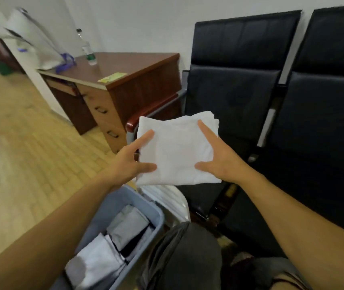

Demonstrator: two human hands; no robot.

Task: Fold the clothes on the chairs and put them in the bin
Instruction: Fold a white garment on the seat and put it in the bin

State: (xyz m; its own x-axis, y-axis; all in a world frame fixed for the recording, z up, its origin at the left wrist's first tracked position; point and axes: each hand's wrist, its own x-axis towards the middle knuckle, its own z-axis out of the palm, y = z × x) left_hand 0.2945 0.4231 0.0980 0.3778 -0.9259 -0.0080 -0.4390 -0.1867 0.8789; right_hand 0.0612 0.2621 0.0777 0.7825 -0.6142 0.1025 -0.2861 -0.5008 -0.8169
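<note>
A folded white garment is held up in the air between both hands, in front of the left black chair. My left hand pinches its left edge, thumb and forefinger on top, other fingers hidden beneath. My right hand grips its right edge the same way. Below, at the bottom centre, the blue-grey bin holds several folded white, grey and black clothes. A second black chair stands to the right with a bare seat.
A brown wooden desk with drawers stands left of the chairs, bearing a water bottle, a white bag and a yellow card. White plastic bags lie between bin and chair. Wood floor spreads left.
</note>
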